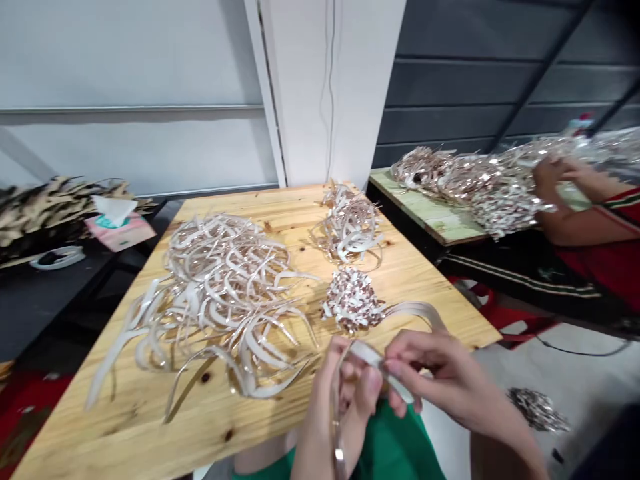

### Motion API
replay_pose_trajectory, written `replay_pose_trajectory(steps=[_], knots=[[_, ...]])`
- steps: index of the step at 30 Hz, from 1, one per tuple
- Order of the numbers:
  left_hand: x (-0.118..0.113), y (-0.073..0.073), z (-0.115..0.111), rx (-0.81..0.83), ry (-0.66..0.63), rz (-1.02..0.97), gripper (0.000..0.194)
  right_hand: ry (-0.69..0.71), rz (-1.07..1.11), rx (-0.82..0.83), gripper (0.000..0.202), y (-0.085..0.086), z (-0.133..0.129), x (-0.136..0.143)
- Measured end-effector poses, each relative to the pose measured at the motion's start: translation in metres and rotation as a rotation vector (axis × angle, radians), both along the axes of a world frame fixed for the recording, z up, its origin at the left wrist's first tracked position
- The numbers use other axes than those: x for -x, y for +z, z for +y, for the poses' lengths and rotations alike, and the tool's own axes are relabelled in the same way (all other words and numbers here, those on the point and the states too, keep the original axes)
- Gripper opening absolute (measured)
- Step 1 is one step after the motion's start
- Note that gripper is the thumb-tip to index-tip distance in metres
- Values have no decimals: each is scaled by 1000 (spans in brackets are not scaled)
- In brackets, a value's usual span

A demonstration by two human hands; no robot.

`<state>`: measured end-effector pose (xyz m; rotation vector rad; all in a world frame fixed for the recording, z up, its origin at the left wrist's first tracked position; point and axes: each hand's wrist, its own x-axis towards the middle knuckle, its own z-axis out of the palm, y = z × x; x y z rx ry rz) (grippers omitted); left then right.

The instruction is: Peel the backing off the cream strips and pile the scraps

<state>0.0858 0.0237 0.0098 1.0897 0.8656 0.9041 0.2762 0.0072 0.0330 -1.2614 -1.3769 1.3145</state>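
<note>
You had bare table [150, 427] between the strip pile [230, 280] and the near edge, and more toward the right edge. At the near edge, your left hand [347, 393], fingers curled, and right hand [443, 373], angled inward, pinched the pale strip [367, 353] between thumbs and fingers.

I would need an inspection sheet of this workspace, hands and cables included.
Surface: wooden table, pale, with dark knots.
Work things: held strip; large pile of curled strips, left; smaller pile and cluster of short pieces, right.
Clutter: tissue box on dark side table; shiny heap on the floor.
Hands: left hand and right hand both grip the held strip.
Cables: thin cord along the white column; dark line on the floor, possibly a cable.
Surroundings: co-worker's hand at shiny strands on the neighbouring table.
</note>
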Motion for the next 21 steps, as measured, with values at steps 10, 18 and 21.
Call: replay_pose_trajectory(steps=[10, 18, 21], knots=[[13, -17, 7, -126, 553, 177, 58, 141, 281, 143, 40, -26, 25, 54], [14, -23, 13, -147, 608, 36, 42, 36, 410, 114, 35, -21, 36, 83], [14, -26, 18, -133, 512, -12, 40, -47, 419, 92, 35, -21, 40, 87]])
